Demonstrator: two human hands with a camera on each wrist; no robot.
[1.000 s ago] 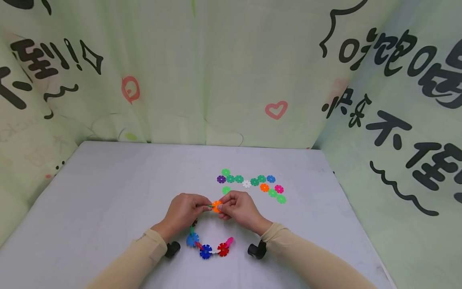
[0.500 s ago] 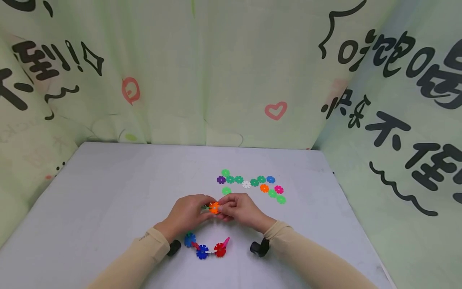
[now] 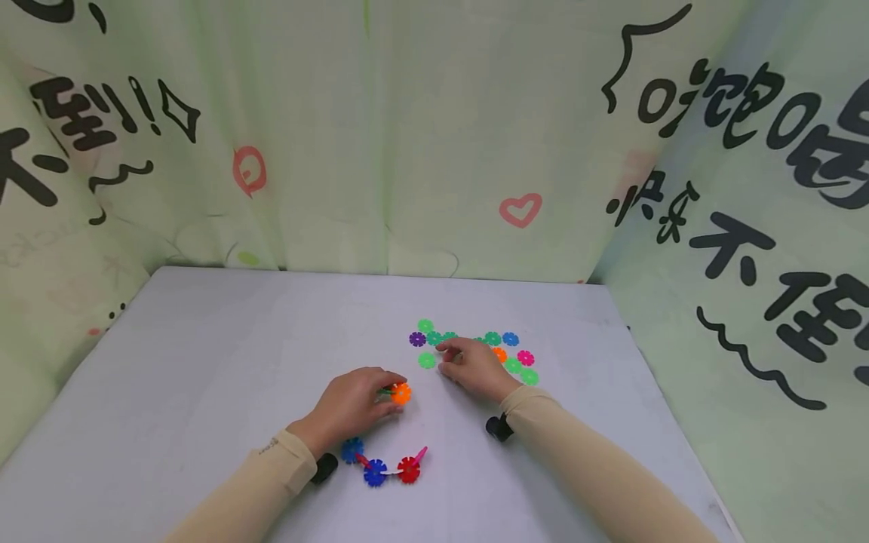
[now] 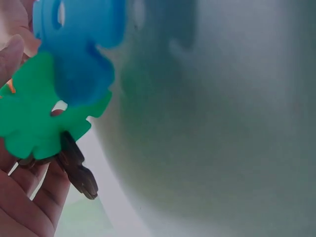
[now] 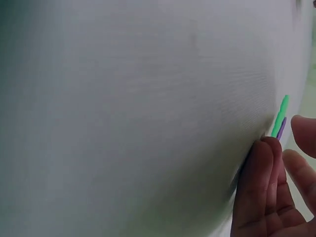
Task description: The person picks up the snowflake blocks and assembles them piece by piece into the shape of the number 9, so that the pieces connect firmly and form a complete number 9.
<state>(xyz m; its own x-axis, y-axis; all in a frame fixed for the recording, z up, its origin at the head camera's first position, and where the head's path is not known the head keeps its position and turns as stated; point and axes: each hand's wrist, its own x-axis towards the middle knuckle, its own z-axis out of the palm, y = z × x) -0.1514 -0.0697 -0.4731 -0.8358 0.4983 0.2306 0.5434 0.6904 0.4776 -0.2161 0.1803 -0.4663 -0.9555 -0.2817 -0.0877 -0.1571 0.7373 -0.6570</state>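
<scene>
My left hand (image 3: 351,401) holds one end of a chain of slotted plastic snowflake discs, with an orange disc (image 3: 401,394) showing at its fingertips. In the left wrist view a blue disc (image 4: 81,59), a green disc (image 4: 32,108) and a dark brown disc (image 4: 78,170) are joined beside the fingers. The chain's other end lies on the table, with a dark blue disc (image 3: 375,473), a red disc (image 3: 409,470) and a pink disc (image 3: 421,455). Among the loose discs hovers my right hand (image 3: 478,369), thumb apart from the fingers and nothing visible between them; it hides some discs.
Loose discs lie beyond the hands: light green (image 3: 426,360), purple (image 3: 417,339), blue (image 3: 511,339), orange (image 3: 499,354), pink (image 3: 526,358) and several greens. A white-covered table (image 3: 237,339) bears everything. A printed curtain (image 3: 441,136) stands behind it.
My right hand has let go of the orange disc and moved away and right to the loose discs. The left hand keeps the chain, having shifted its grip slightly.
</scene>
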